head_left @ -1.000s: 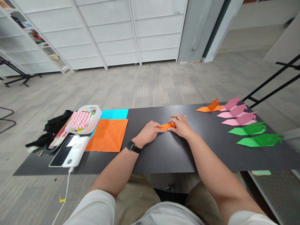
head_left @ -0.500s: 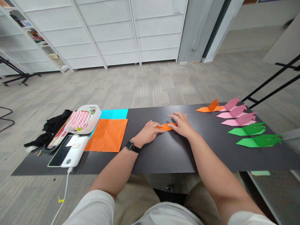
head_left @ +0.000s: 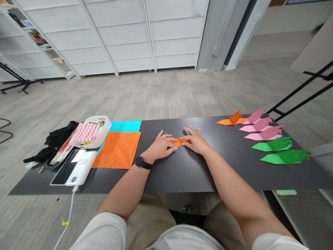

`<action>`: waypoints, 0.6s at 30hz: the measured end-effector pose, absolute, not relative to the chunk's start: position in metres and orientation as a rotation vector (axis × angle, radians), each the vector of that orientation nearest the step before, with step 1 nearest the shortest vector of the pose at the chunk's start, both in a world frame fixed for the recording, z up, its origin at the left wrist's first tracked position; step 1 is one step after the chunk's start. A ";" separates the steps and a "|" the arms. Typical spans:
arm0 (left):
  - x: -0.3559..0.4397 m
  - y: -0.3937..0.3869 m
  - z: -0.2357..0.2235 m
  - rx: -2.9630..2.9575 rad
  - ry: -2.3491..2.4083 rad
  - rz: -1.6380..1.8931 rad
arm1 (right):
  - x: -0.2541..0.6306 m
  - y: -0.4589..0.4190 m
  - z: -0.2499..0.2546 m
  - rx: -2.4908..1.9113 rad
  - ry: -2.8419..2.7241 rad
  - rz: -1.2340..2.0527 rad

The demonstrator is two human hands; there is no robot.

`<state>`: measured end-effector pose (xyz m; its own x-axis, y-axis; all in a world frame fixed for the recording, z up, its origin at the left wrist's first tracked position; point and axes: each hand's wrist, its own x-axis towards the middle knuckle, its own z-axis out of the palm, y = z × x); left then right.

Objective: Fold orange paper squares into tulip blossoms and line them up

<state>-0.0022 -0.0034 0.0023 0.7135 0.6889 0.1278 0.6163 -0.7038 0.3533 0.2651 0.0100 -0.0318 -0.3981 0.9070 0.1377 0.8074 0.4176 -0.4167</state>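
A small, narrow piece of folded orange paper [head_left: 179, 142] lies on the dark table between my hands. My left hand [head_left: 159, 147] holds its left end between thumb and fingers, the other fingers stretched forward. At the right end, my right hand [head_left: 197, 141] grips the paper with thumb and lower fingers, while its upper fingers spread out over the table. Both hands partly cover the paper, so its full shape is hidden. Left of my hands lies a square orange sheet [head_left: 118, 149], overlapping a light blue sheet [head_left: 126, 126].
Folded paper birds stand at the right: an orange one [head_left: 232, 119], several pink ones [head_left: 265, 133] and two green ones [head_left: 284, 157]. At the left are a white basket [head_left: 105, 130], a phone [head_left: 65, 170], a white power bank [head_left: 81, 168] with cable, and black cloth [head_left: 61, 134].
My right hand has moved slightly left, closer to my left hand. My left hand's fingers have spread and its thumb now shows below the paper. Less of the folded paper is visible.
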 end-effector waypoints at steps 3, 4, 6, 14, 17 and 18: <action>-0.010 -0.003 0.005 2.646 1.069 0.309 | 0.266 0.011 -0.033 -1.501 -2.330 0.437; -0.013 -0.003 0.006 2.641 1.083 0.285 | 0.266 0.011 -0.033 -1.504 -2.327 0.442; -0.018 -0.003 0.008 2.618 1.108 0.232 | 0.265 0.011 -0.032 -1.507 -2.319 0.443; -0.028 -0.006 0.018 2.521 1.162 0.173 | 0.265 0.011 -0.027 -1.551 -2.337 0.457; -0.026 -0.003 0.017 2.534 1.142 0.392 | 0.265 0.010 -0.028 -1.543 -2.341 0.446; -0.024 -0.002 0.015 2.538 1.125 0.487 | 0.265 0.010 -0.028 -1.541 -2.342 0.443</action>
